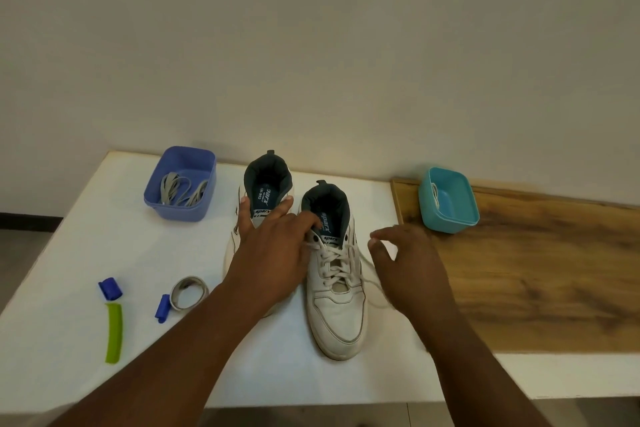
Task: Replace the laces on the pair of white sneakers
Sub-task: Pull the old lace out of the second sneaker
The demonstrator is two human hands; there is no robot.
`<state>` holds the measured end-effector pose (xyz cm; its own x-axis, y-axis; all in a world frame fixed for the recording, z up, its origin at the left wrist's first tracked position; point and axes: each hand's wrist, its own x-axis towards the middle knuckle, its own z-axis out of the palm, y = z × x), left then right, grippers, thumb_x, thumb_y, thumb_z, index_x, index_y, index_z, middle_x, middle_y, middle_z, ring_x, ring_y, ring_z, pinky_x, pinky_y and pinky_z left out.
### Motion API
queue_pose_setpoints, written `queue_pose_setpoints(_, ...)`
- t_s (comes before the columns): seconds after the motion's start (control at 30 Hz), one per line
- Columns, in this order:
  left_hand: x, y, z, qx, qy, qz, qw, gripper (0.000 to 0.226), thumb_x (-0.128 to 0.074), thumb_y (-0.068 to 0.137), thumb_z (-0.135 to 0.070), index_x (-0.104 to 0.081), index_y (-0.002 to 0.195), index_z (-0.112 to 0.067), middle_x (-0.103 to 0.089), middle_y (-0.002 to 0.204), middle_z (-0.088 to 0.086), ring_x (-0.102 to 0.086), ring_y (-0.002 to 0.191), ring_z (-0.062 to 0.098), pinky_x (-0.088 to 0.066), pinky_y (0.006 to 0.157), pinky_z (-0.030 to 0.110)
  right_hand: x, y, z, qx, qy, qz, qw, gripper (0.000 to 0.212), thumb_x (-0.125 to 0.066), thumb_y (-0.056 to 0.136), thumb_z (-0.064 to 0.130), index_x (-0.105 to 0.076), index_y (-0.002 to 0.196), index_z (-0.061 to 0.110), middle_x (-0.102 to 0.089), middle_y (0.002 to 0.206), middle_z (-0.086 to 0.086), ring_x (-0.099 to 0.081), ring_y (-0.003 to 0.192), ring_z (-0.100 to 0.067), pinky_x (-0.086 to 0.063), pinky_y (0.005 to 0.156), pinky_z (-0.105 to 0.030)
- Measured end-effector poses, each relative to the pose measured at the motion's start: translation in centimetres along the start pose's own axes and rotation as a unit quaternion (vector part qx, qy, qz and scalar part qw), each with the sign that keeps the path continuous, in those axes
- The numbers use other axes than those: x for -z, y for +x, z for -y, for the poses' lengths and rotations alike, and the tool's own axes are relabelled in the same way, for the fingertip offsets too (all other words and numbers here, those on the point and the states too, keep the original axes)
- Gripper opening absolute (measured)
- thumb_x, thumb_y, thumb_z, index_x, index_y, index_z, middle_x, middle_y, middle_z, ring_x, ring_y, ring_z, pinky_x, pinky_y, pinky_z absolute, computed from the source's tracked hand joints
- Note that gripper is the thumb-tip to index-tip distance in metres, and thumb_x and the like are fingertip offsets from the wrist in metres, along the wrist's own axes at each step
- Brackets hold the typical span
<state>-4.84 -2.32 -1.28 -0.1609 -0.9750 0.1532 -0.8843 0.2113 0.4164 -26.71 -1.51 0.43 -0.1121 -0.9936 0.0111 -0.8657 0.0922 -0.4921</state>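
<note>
A white tabletop meets a plain pale wall, with a wood-grain board adjoining on the right. Two white sneakers stand side by side at the centre; the left hand rests across both, fingers curled at the laced right shoe's white lace, while the right hand hovers beside it, loosely spread, holding nothing. Grey laces lie in a purple tub; a teal tub sits on the board.

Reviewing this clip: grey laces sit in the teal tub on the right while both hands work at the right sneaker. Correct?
Not quite. The head view shows the grey laces in the purple tub on the left; the teal tub holds something white.
</note>
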Motion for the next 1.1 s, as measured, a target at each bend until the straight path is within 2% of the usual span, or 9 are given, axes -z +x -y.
queue_pose_setpoints(0.17, -0.3, -0.2, -0.2, 0.001, -0.004, 0.005, 1.0, 0.034, -0.04, 0.095, -0.042, -0.047, 0.129, -0.04, -0.062, 0.13, -0.015, -0.02, 0.152, 0.01, 0.013, 0.119, 0.059, -1.2, -0.8, 1.6, 0.034, 0.071, 0.122, 0.989, 0.029, -0.052, 0.105, 0.028, -0.065, 0.131, 0.028, -0.064, 0.128, 0.008, -0.059, 0.11, -0.006, -0.05, 0.098, -0.026)
queue_pose_setpoints(0.33, -0.1, 0.0, 0.2, 0.012, 0.022, 0.014, 1.0, 0.047, -0.033, 0.093, -0.039, -0.045, 0.139, -0.04, -0.058, 0.14, -0.013, -0.021, 0.152, 0.011, 0.01, 0.118, 0.062, -1.4, -1.2, 2.3, 0.04, 0.073, 0.097, 0.992, 0.031, -0.055, 0.103, 0.038, -0.061, 0.133, 0.031, -0.063, 0.129, 0.01, -0.059, 0.115, -0.008, -0.051, 0.099, -0.031)
queue_pose_setpoints(0.47, 0.1, 0.4, 0.2, 0.016, 0.013, 0.036, 0.999, 0.045, -0.048, 0.099, -0.028, -0.043, 0.142, -0.043, -0.055, 0.143, -0.014, -0.012, 0.154, 0.011, 0.014, 0.118, 0.059, -2.3, -1.3, 3.5, 0.103, 0.021, 0.044, 0.993, 0.05, -0.054, 0.102, 0.045, -0.044, 0.15, 0.039, -0.035, 0.158, 0.008, -0.031, 0.144, -0.013, -0.036, 0.115, -0.036)
queue_pose_setpoints(0.6, 0.0, 0.5, 0.5, -0.002, 0.011, 0.047, 0.999, 0.04, -0.052, 0.1, -0.029, -0.046, 0.136, -0.045, -0.059, 0.138, -0.015, -0.011, 0.155, 0.013, 0.016, 0.117, 0.056, -3.4, -0.8, 4.0, 0.109, -0.02, 0.053, 0.992, 0.035, -0.05, 0.105, 0.036, -0.059, 0.139, 0.034, -0.027, 0.165, 0.003, -0.012, 0.154, -0.023, -0.017, 0.125, -0.049)
queue_pose_setpoints(0.77, -0.3, 0.4, 1.3, -0.015, -0.013, 0.01, 1.0, 0.031, -0.06, 0.095, -0.017, -0.057, 0.115, -0.04, -0.068, 0.127, -0.008, -0.029, 0.15, 0.018, 0.008, 0.12, 0.058, -4.4, -0.5, 4.1, 0.098, 0.011, 0.033, 0.995, 0.018, -0.057, 0.102, 0.03, -0.073, 0.109, 0.031, -0.04, 0.159, 0.002, -0.021, 0.152, -0.025, -0.018, 0.123, -0.048)
queue_pose_setpoints(0.87, -0.1, 0.5, 1.6, -0.002, -0.022, -0.003, 1.0, 0.024, -0.054, 0.098, -0.017, -0.057, 0.11, -0.039, -0.068, 0.126, -0.007, -0.032, 0.149, 0.016, 0.006, 0.122, 0.059, -4.8, -0.6, 3.9, 0.074, 0.053, -0.016, 0.996, 0.017, -0.053, 0.103, 0.023, -0.069, 0.101, 0.022, -0.052, 0.145, -0.003, -0.041, 0.139, -0.023, -0.035, 0.115, -0.043)
queue_pose_setpoints(0.93, -0.1, 0.5, 1.6, 0.007, -0.037, -0.003, 0.999, 0.021, -0.05, 0.099, -0.021, -0.055, 0.109, -0.038, -0.069, 0.122, -0.009, -0.029, 0.15, 0.013, 0.006, 0.121, 0.059, -4.7, -0.7, 3.6, 0.036, 0.091, -0.053, 0.994, 0.018, -0.048, 0.104, 0.02, -0.065, 0.099, 0.018, -0.055, 0.132, -0.006, -0.047, 0.129, -0.022, -0.039, 0.107, -0.035)
queue_pose_setpoints(1.0, -0.2, 0.4, 1.4, 0.005, -0.039, -0.002, 0.999, 0.02, -0.05, 0.098, -0.023, -0.054, 0.11, -0.038, -0.068, 0.122, -0.011, -0.027, 0.151, 0.012, 0.005, 0.121, 0.059, -4.4, -0.8, 3.2, 0.012, 0.114, -0.067, 0.991, 0.018, -0.045, 0.1, 0.026, -0.062, 0.095, 0.022, -0.057, 0.119, -0.004, -0.051, 0.12, -0.023, -0.042, 0.1, -0.036)
queue_pose_setpoints(1.1, -0.3, 0.2, 1.2, -0.003, -0.027, -0.008, 1.0, 0.021, -0.049, 0.098, -0.024, -0.053, 0.113, -0.038, -0.066, 0.125, -0.011, -0.026, 0.151, 0.014, 0.004, 0.121, 0.059, -4.2, -0.7, 3.1, 0.038, 0.063, -0.036, 0.997, 0.024, -0.049, 0.099, 0.032, -0.065, 0.117, 0.029, -0.047, 0.146, -0.005, -0.036, 0.142, -0.027, -0.033, 0.113, -0.046)
